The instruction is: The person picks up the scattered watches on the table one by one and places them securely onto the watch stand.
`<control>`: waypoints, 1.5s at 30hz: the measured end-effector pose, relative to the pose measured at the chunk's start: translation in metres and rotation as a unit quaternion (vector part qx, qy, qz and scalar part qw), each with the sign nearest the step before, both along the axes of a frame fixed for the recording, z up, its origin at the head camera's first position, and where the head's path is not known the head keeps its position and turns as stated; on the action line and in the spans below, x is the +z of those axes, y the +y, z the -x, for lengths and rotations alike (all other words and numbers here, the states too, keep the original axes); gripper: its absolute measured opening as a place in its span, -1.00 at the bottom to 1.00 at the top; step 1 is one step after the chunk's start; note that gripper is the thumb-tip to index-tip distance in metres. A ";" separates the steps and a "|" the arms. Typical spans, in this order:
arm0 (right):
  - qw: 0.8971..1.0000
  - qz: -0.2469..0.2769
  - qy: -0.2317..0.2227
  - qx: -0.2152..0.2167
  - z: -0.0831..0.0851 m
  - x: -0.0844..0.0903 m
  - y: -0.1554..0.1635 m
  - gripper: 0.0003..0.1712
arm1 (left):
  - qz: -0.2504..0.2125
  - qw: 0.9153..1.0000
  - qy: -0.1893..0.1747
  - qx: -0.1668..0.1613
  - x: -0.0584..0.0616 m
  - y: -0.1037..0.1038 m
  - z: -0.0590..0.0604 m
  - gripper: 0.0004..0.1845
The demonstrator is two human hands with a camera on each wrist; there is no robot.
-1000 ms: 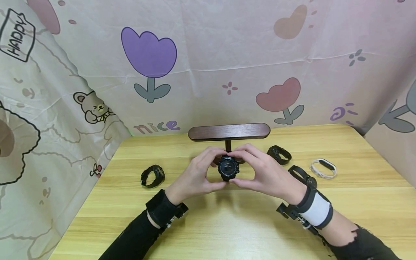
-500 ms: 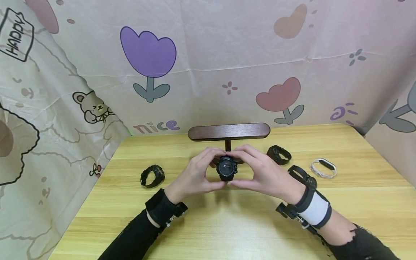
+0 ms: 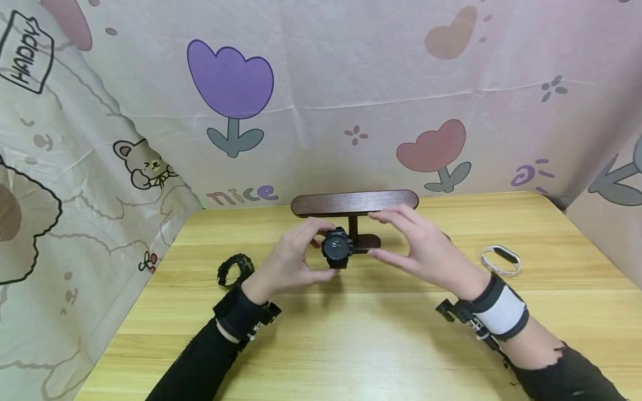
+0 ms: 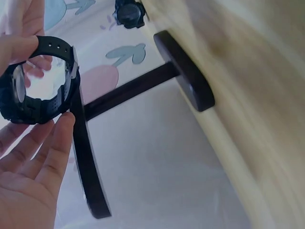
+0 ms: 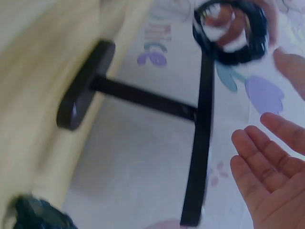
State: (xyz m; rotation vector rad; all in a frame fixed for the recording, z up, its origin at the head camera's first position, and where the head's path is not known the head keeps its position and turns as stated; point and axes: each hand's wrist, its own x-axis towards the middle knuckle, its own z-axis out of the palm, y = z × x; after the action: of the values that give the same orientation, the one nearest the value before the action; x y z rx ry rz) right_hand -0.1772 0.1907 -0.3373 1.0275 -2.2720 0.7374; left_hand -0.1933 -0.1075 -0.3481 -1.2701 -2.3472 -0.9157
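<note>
A black wristwatch [image 3: 336, 246] with a round dial is held up in front of the dark wooden T-shaped stand [image 3: 353, 204], just left of its post. My left hand [image 3: 288, 262] pinches it between thumb and fingers at the top and bottom. The left wrist view shows the strap [image 4: 50, 46] closed into a loop. My right hand [image 3: 426, 250] is apart from the watch, in front of the stand's right half, with fingers and thumb spread. In the right wrist view the fingers [image 5: 267, 162] hold nothing.
A dark patterned watch [image 3: 244, 266] lies left of my left hand. A white fitness band [image 3: 501, 260] lies at the right. In the left wrist view another black watch [image 4: 128, 13] shows beyond the stand; my right hand and forearm hide that spot in the head view.
My right hand has let go of the watch and moved right, its fingers spreading. My left hand has shifted the watch slightly left and up, uncovering the stand's base.
</note>
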 end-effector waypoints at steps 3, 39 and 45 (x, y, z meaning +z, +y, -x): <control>1.000 0.012 0.003 -0.022 0.005 0.005 0.010 -0.22 | 0.001 1.000 0.010 0.005 0.005 -0.005 0.003 -0.16; 0.991 0.016 -0.070 -0.113 0.051 0.010 0.046 -0.42 | -0.006 0.996 0.000 0.088 0.022 -0.066 0.015 -0.16; 0.990 0.015 -0.071 -0.117 0.052 0.011 0.046 -0.43 | -0.010 0.994 -0.003 0.109 0.023 -0.073 0.019 -0.17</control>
State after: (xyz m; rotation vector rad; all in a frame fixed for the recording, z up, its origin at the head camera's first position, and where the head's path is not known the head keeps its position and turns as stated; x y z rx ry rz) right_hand -0.2292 0.2367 -0.3266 0.6966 -2.4416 0.7636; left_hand -0.2118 -0.1808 -0.3247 -0.9803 -2.4147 -0.8711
